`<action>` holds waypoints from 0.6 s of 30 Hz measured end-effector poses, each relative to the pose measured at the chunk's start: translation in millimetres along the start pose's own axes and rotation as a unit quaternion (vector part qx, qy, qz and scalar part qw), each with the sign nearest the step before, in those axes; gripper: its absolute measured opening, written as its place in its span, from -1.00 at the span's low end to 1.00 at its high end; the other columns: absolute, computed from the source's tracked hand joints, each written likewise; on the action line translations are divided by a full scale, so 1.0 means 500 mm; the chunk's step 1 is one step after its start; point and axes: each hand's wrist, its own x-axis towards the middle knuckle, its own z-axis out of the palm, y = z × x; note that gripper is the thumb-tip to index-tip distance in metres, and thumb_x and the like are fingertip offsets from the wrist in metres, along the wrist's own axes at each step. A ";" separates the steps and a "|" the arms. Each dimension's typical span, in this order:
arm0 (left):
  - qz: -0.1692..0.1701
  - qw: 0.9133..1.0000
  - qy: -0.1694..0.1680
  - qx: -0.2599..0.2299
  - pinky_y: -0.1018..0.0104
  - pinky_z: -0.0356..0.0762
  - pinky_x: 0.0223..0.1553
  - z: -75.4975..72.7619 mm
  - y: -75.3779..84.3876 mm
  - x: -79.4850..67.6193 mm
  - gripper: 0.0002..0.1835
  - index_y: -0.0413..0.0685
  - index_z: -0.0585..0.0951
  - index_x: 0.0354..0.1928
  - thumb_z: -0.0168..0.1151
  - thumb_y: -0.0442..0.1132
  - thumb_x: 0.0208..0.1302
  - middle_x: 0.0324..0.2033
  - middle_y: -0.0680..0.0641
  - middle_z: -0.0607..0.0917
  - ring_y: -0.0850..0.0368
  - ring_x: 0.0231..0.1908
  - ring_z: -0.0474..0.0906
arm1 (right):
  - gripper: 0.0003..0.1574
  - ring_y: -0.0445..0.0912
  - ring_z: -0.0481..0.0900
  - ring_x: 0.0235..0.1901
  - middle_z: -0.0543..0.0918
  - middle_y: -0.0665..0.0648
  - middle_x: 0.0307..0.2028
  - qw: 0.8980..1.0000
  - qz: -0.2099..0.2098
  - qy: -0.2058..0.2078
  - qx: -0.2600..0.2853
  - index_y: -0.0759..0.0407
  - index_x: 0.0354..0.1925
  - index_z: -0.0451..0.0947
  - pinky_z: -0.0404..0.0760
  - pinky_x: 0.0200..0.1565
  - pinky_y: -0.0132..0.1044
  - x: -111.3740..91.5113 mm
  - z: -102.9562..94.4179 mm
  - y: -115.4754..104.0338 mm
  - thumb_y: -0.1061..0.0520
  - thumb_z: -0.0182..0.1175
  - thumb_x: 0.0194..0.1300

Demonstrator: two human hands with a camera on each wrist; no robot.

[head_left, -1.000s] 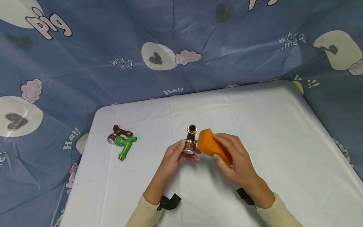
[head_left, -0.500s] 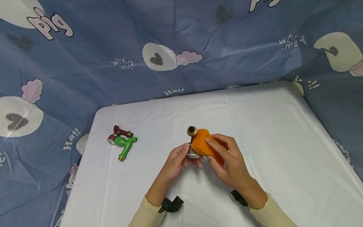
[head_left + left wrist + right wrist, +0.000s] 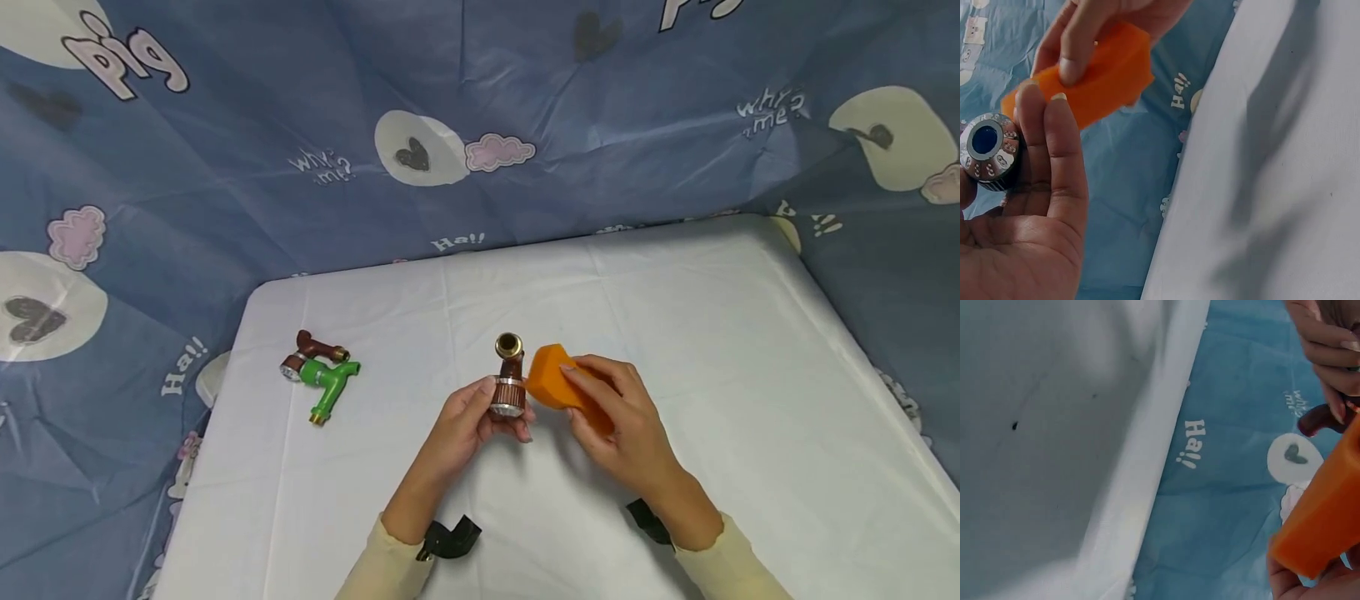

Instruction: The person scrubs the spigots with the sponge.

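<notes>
In the head view my left hand grips a dark brown tap by its ribbed knob, with the brass-rimmed opening at the far end. The knob's silver face turns toward the left wrist camera. My right hand pinches an orange sponge between thumb and fingers, just right of the tap. From the head view I cannot tell whether sponge and tap touch. In the right wrist view the sponge hides part of the tap, and a brown end of it shows below the left fingers.
A green tap and a brown tap lie together on the left of the white-covered table. Behind the table hangs a blue printed cloth. A black strap piece is on the left wrist.
The sponge moved left over the tap's body half a second ago and has since drawn back right, uncovering it. My left hand keeps its grip on the tap, nearly in place.
</notes>
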 end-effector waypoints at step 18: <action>0.036 0.990 0.075 0.114 -0.13 0.71 -0.01 0.017 -0.003 0.010 -0.63 -0.38 0.44 0.26 0.02 -0.20 0.68 0.01 -0.35 0.72 0.00 -0.12 0.75 | -0.47 0.19 0.57 0.05 0.61 0.34 0.10 1.000 0.003 0.018 0.011 0.29 0.17 0.67 0.50 0.15 -0.47 0.024 0.022 -0.038 -0.10 0.26 0.51</action>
